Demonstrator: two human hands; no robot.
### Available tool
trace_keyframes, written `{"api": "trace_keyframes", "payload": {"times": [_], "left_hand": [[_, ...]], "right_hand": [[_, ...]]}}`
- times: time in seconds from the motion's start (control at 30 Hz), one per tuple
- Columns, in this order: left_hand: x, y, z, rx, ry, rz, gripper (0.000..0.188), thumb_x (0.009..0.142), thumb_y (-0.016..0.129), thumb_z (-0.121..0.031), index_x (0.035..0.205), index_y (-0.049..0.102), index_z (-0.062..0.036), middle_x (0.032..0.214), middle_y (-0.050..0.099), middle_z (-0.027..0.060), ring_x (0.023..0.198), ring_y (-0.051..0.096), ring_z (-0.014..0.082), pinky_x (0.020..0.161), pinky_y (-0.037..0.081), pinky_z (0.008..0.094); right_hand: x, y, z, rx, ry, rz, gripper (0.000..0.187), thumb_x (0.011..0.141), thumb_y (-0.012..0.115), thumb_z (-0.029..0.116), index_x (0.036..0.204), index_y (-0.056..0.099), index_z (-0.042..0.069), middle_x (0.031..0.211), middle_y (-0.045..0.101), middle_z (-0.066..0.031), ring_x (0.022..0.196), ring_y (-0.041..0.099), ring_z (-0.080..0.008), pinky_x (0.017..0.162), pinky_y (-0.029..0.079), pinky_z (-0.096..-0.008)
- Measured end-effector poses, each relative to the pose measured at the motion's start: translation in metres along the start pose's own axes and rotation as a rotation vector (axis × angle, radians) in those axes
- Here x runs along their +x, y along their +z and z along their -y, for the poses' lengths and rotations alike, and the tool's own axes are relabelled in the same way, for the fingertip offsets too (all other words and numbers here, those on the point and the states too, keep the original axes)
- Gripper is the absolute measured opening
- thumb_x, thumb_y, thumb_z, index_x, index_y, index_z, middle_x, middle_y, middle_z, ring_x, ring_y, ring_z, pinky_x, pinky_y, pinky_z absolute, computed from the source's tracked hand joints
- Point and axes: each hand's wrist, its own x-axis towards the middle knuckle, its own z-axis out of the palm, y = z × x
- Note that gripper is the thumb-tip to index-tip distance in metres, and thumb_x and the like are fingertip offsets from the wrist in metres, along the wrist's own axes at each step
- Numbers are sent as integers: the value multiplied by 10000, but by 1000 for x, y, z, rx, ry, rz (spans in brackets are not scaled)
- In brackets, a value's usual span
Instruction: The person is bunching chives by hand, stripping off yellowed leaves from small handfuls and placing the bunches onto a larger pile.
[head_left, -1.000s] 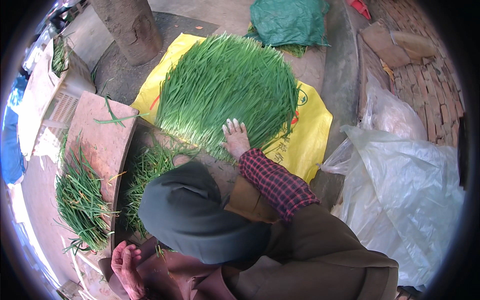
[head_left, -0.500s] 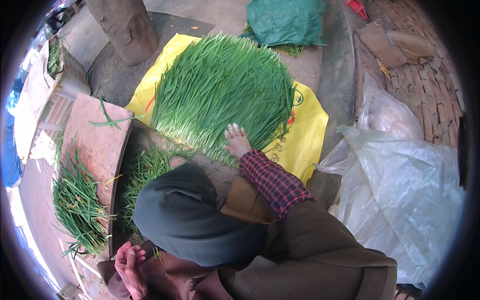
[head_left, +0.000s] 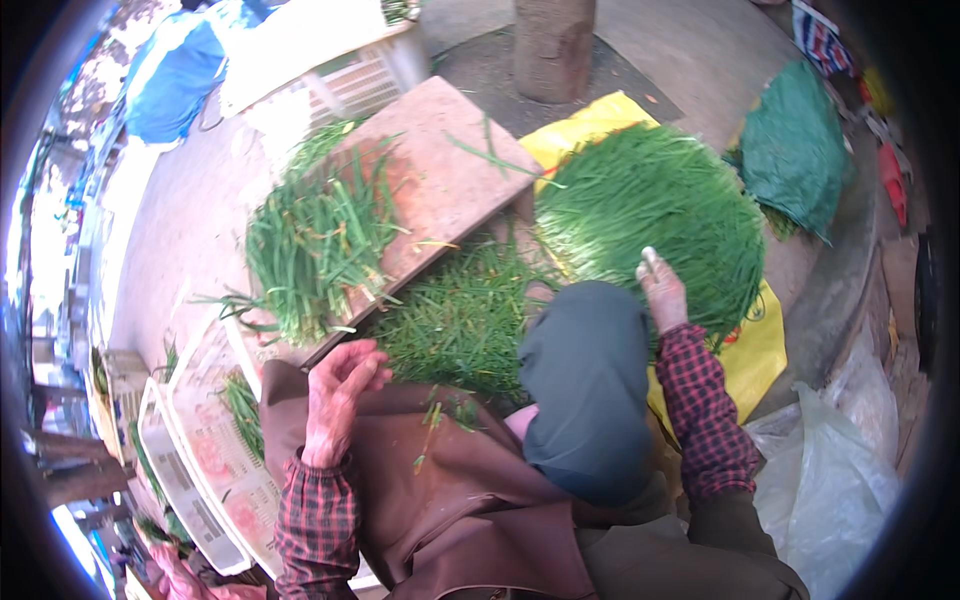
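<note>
My left hand [head_left: 342, 392] is raised over my brown apron, near the front edge of a wooden board. Its fingers are loosely bent, with nothing visible in them. On the board lies a loose heap of garlic chives [head_left: 325, 235] with some yellowed blades. My right hand [head_left: 664, 290], its fingertips covered in white, reaches to the near edge of a large, neatly laid pile of garlic chives [head_left: 650, 205]. Its fingers are extended and grip nothing; whether they touch the pile is hard to tell. Under this pile spreads a yellow sack [head_left: 768, 335].
The wooden board [head_left: 450, 125] slants beside scattered chive trimmings [head_left: 450, 320] on the ground. White plastic crates [head_left: 190, 470] stand at left, another crate [head_left: 350, 85] behind the board. A tree trunk [head_left: 555, 50], a green sack [head_left: 795, 150] and clear plastic sheeting [head_left: 830, 480] surround the pile.
The view has swung left, bringing the board and crates further in. My left hand has risen towards the board. My right hand has drawn back slightly along the pile's near edge.
</note>
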Motion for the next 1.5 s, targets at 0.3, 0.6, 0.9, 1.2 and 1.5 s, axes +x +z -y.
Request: {"api": "trace_keyframes", "payload": {"times": [0.3,0.6,0.9,1.2,1.5], "left_hand": [[75,-106,33,864,424,-663,572,838,757,-202,1301,525,40,1304,538,294,1197,541,415,1017,448,452],[138,-133,76,753,-5,-581,1019,705,856,-301,1459,268,52,1287,477,371,1164,546,488,980,480,475],[176,-158,97,401,-170,-655,521,693,783,-120,1087,504,75,1078,632,279,992,649,380,876,521,444],[171,-150,92,529,-284,-633,545,788,677,-95,1236,372,-36,1265,459,317,1091,597,463,911,519,491],[160,-136,67,602,-324,-611,620,792,705,-128,1286,336,-61,1311,438,222,1118,606,434,898,532,523]], "right_hand": [[105,-35,354,-41,-329,827,405,978,570,218,1287,604,-42,1180,686,-188,1029,673,-204,894,508,-291],[51,180,405,-321,-225,817,717,876,625,582,1204,618,-56,1196,658,-253,1145,621,-380,969,488,-437],[11,253,456,-436,4,624,1158,768,692,695,1529,232,-47,1525,364,-248,1383,419,-353,1090,406,-451],[-1,296,484,-600,72,517,1184,762,707,667,1542,172,-47,1604,206,-246,1468,243,-400,1140,308,-547],[73,254,373,-378,-261,219,282,848,658,203,1045,637,3,967,700,-169,898,700,-336,774,559,-438]]}}
